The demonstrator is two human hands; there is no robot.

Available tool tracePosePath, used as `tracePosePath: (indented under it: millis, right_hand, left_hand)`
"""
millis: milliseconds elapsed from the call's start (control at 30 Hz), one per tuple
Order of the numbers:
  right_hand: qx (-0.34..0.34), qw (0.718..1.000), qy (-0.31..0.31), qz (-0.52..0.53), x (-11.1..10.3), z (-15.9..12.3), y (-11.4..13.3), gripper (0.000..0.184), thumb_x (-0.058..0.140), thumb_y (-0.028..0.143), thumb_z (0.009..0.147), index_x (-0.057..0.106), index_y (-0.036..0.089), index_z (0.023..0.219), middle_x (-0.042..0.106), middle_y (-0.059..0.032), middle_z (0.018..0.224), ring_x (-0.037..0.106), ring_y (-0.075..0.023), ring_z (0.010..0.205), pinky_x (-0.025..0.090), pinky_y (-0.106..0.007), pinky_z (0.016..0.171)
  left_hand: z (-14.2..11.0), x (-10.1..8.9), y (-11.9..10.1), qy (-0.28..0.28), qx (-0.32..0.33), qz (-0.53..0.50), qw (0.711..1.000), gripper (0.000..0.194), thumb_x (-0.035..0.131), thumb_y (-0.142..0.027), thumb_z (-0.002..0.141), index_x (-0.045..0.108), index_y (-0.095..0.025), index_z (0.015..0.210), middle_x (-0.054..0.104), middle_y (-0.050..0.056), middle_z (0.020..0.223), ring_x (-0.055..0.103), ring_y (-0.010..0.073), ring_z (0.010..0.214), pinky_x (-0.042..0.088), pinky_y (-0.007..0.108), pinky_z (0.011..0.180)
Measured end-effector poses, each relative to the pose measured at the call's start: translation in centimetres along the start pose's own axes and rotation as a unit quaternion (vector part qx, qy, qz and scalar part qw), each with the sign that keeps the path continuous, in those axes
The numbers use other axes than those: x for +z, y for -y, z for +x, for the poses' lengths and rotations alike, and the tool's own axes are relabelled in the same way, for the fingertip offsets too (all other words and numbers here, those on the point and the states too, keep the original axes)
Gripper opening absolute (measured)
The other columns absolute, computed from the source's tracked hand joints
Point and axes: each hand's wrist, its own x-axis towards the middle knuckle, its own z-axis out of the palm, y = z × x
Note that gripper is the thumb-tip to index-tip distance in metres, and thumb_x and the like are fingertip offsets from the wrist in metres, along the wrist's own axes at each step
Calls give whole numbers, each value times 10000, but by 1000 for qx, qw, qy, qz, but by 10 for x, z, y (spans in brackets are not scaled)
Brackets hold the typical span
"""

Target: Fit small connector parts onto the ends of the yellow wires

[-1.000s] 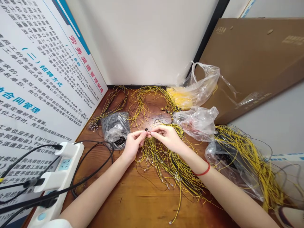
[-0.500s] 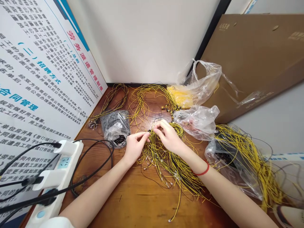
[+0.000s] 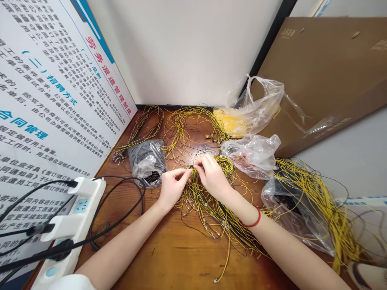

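the left hand [image 3: 173, 186] and the right hand [image 3: 211, 175] meet over the middle of the tabletop [image 3: 172, 253], just above the near edge of the back clutter. the left grip is pressed together, thumb against forefinger, pinching a small black part [image 3: 191, 166]. the right grip is also pressed together, just beside that part; what lies between its fingertips is too small to tell. a red band [image 3: 256, 217] circles the right wrist.

the black part is at the top of a big heap of yellow and black wires [image 3: 208, 207], which fans out below and to the right of the hands, with small pale tips among the strands. 1 strand reaches toward the near side, its pale tip on bare wood.

a dark bag [image 3: 145, 161] lies left of the hands, black pieces showing in its mouth. behind the hands are more wires, and to the right 2 clear bags: the farther holds yellow pieces [image 3: 231, 122], the nearer reddish ones [image 3: 246, 158]. farther right, more wires lie partly over another dark bag. a white power strip [image 3: 79, 217] with black cables stands at the left, beside a printed board [image 3: 60, 80]. brown cardboard [image 3: 326, 76] leans at the right.
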Motion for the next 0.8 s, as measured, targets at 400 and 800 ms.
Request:
tracePosePath:
  millis: [400,800]
  right_hand:
    - [-17,999,41,-22,-3,4,1,172,383,106,928,472,201,816,544,-78,842,491,-205,819,426,-336,743]
    - [109,990,31,79,5,0,4,103,418,171,902,449,219,817,590,-26,750,560,-153,663,433,-273,658]
  left_hand:
    - [-2,1,2,10,19,12,1000,249,619,-342,794,716,-159,657,685,22,580,575,139,519,420,237,545]
    - [0,3,5,26,7,-12,1000,229,615,-328,804,733,-153,715,717,26,642,629,149,596,465,232,603]
